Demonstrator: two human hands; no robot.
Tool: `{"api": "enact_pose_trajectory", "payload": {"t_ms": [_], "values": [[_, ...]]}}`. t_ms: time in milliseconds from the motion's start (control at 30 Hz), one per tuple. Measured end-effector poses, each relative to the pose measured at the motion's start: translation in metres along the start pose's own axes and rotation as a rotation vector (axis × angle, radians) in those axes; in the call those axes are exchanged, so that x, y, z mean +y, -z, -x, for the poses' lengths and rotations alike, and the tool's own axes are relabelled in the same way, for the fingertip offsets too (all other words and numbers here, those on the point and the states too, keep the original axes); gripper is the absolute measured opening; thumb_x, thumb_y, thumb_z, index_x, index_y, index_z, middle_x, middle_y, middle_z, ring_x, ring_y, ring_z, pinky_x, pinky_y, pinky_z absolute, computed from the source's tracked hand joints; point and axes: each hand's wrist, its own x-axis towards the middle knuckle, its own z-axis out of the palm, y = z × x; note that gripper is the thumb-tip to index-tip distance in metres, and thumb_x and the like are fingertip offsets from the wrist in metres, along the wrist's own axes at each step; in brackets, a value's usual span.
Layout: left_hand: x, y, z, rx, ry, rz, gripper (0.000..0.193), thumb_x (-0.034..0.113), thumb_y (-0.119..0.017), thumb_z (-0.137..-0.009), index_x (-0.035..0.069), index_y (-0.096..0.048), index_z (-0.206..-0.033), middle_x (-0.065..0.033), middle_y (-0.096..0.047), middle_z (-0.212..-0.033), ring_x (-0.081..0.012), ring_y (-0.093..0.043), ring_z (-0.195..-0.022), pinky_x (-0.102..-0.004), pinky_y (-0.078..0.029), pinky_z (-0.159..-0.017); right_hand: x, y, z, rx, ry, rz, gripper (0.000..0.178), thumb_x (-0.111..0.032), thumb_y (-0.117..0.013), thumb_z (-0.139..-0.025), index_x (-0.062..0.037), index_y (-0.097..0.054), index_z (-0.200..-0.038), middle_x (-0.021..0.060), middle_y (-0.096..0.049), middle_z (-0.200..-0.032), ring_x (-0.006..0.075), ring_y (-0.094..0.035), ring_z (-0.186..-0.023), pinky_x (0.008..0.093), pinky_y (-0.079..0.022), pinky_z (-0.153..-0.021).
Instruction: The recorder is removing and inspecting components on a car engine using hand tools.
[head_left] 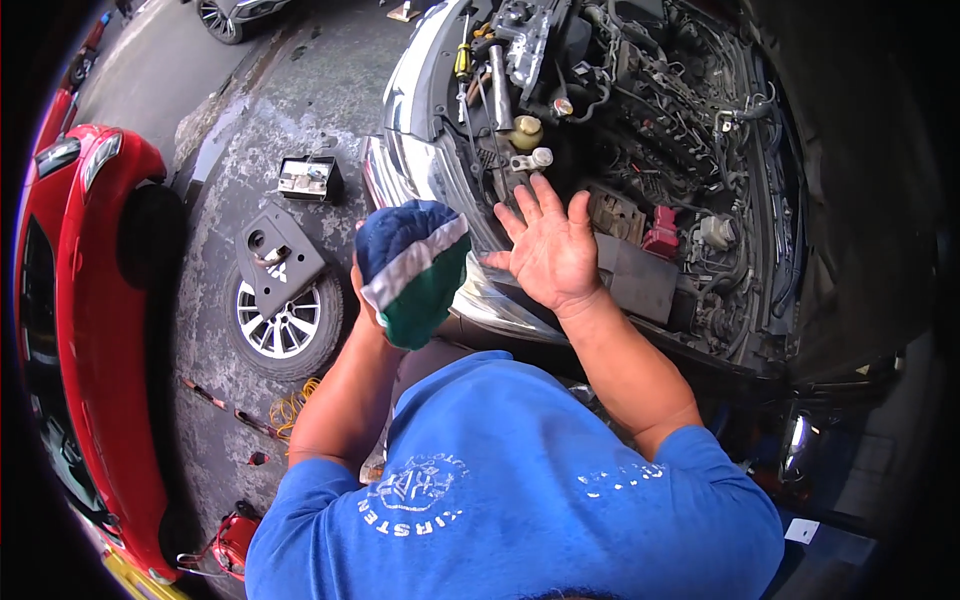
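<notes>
Yellowed plastic forms the rounded reservoir point(525, 133) near the front edge of the uncovered engine bay point(640, 275); its contents do not show through the wall. Just beside it is a smaller reservoir point(541, 157) with a pale cap, and what it contains cannot be made out either. The bay itself is packed with hoses, wiring and grimy metal parts, with a red plastic piece point(661, 232) among them. A yellow-handled screwdriver point(462, 62) lies along its front edge, near a metal tube point(500, 90).

Soft and rounded, the folded cloth point(415, 275) has a navy band above, a whitish stripe slanting across the middle and dark green below. It is held up before the person, left of the car's chrome front. The left hand point(366, 310) grips it from behind and along its left side, most of the fingers hidden. Well apart from it, the right hand point(551, 250) is raised with palm showing and fingers spread, near the engine bay.
</notes>
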Motion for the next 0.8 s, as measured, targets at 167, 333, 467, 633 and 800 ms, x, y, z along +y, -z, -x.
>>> {"api": "enact_pose_trajectory", "payload": {"t_ms": [167,333,467,633,800], "values": [[0.042,-0.059,0.004,0.360,-0.413,0.347,0.102,0.062,-0.071,-0.076,-0.001,-0.029,-0.144,-0.0287,-0.038,-0.142,-0.0428,-0.034,-0.134,-0.0520,-0.027,-0.112,0.015,-0.032,-0.013,0.125,0.316,0.182,0.108,-0.075,-0.038,-0.090,0.0018,0.005,-0.153,0.0203,0.011,-0.161,0.0341,0.006,-0.149,0.0435,0.000,-0.121],[0.046,-0.059,-0.011,0.322,-0.304,0.265,0.082,0.031,-0.081,-0.061,0.000,-0.043,-0.126,-0.0197,-0.051,-0.116,-0.0389,-0.049,-0.107,-0.0507,-0.036,-0.095,0.024,-0.016,-0.010,0.047,0.401,0.425,0.095,-0.064,-0.036,-0.096,0.0022,0.002,-0.153,0.0208,0.009,-0.161,0.0316,0.006,-0.149,0.0459,0.000,-0.121],[0.039,-0.063,-0.010,0.271,-0.214,0.220,0.055,0.019,-0.071,-0.068,0.003,-0.050,-0.116,-0.0158,-0.055,-0.105,-0.0361,-0.053,-0.100,-0.0463,-0.039,-0.086,0.038,-0.003,-0.011,-0.042,0.397,0.676,0.092,-0.060,-0.037,-0.099,0.0029,0.002,-0.153,0.0219,0.002,-0.161,0.0390,-0.008,-0.148,0.0468,-0.007,-0.119],[0.011,-0.062,-0.010,-0.027,-0.066,0.153,0.039,0.024,-0.063,-0.077,0.004,-0.055,-0.110,-0.0133,-0.058,-0.099,-0.0349,-0.057,-0.097,-0.0454,-0.041,-0.086,0.057,-0.004,-0.021,-0.201,0.468,1.005,0.095,-0.062,-0.041,-0.096,0.0003,0.002,-0.154,0.0232,-0.002,-0.160,0.0426,-0.020,-0.145,0.0475,-0.017,-0.117],[-0.024,-0.048,-0.009,-0.254,0.184,0.146,0.035,0.027,-0.062,-0.080,0.004,-0.057,-0.105,-0.0174,-0.063,-0.104,-0.0381,-0.060,-0.103,-0.0480,-0.046,-0.085,0.058,-0.016,-0.017,-0.377,0.346,1.033,0.096,-0.065,-0.045,-0.093,-0.0020,-0.008,-0.155,0.0173,-0.013,-0.160,0.0376,-0.035,-0.138,0.0465,-0.027,-0.113]]}}
